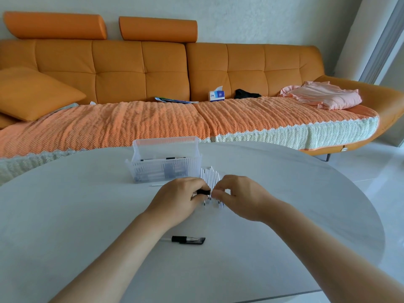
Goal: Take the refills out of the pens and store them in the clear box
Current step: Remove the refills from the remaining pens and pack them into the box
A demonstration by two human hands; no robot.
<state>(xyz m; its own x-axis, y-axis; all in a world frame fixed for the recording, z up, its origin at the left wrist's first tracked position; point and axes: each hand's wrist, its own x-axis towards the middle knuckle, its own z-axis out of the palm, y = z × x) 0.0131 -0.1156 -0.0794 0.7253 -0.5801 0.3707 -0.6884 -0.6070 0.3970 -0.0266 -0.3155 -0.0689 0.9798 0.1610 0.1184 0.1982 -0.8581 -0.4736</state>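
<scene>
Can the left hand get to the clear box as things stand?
Probably yes: the clear box stands just beyond the left hand, nothing blocking. But its fingers grip a black pen part, so it is busy.

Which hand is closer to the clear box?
Left. The left hand sits just in front of the clear box; the right hand is further off to the box's right, by the white pens.

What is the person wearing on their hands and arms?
Nothing that shows. The left hand and right hand are bare, no gloves. The left forearm and right forearm are bare to the frame edge, no sleeves, and no watch or bracelet shows at either wrist.
</scene>
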